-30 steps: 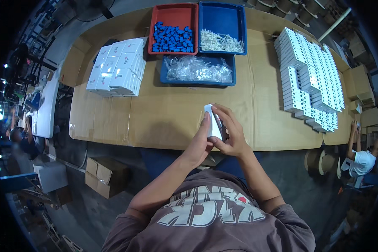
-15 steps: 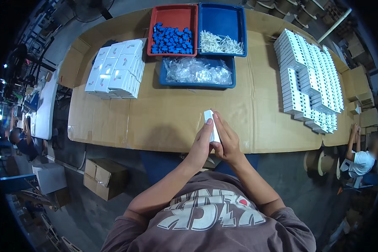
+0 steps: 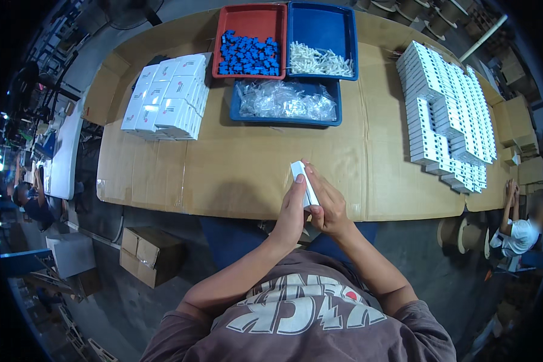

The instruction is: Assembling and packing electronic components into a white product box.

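A small white box stands on edge between my two hands, just above the table's front edge. My left hand grips it from the left, its thumb along the narrow upper side. From the right, my right hand presses its fingers along the opposite face, with the thumb at the near end. The box's broad faces are mostly hidden by my palms. Beyond my hands, a blue tray holds clear plastic bags.
A red tray holds blue parts; a second blue tray holds white parts. White boxes are stacked at left, with more boxes in rows at right. Cardboard covers the table. Another person sits at far right.
Both hands stay closed round the box, which has tilted slightly, its far end shifting a little left. The trays and stacks appear slightly shifted in view.
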The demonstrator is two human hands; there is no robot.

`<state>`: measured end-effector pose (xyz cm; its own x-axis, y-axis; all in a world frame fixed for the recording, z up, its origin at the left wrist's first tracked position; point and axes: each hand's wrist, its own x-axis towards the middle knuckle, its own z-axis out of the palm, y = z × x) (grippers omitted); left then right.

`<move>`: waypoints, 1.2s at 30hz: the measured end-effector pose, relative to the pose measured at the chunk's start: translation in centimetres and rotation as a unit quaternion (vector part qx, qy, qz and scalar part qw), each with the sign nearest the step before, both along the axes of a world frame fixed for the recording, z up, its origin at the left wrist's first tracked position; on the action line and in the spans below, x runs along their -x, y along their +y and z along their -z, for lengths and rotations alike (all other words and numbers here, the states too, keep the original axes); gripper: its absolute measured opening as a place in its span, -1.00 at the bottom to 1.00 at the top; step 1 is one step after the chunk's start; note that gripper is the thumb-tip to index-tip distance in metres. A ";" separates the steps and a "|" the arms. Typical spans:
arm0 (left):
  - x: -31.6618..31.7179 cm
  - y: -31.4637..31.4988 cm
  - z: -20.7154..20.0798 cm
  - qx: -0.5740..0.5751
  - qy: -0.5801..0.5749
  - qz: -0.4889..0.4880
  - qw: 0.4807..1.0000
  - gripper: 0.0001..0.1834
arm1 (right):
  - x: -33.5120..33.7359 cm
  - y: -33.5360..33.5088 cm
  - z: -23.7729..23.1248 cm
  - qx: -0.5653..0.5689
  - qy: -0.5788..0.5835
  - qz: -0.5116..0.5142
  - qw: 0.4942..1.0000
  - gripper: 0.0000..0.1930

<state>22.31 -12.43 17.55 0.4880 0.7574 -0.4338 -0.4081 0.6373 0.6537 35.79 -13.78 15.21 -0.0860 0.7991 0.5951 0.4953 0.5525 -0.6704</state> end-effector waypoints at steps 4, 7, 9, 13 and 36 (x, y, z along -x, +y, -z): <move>0.5 0.0 0.0 -0.016 0.021 0.034 0.999 -0.43 | -0.1 -0.4 -0.4 0.023 0.026 -0.005 0.999 -0.25; 0.5 -0.2 0.3 -0.149 0.061 0.007 0.987 -0.37 | -0.5 -0.4 -1.6 0.046 0.050 -0.015 0.998 -0.23; 1.0 -0.1 -1.1 -0.160 0.065 0.010 0.985 -0.34 | 0.1 -0.8 -3.1 0.070 0.095 0.011 0.993 -0.28; 2.3 0.3 -2.3 -0.195 0.083 0.025 0.977 -0.26 | 0.8 -1.5 -4.4 0.129 0.090 0.021 0.987 -0.34; 3.0 -0.5 1.0 -0.423 0.173 -0.037 0.889 -0.22 | 1.7 -2.5 -3.3 0.068 -0.025 0.000 0.997 -0.48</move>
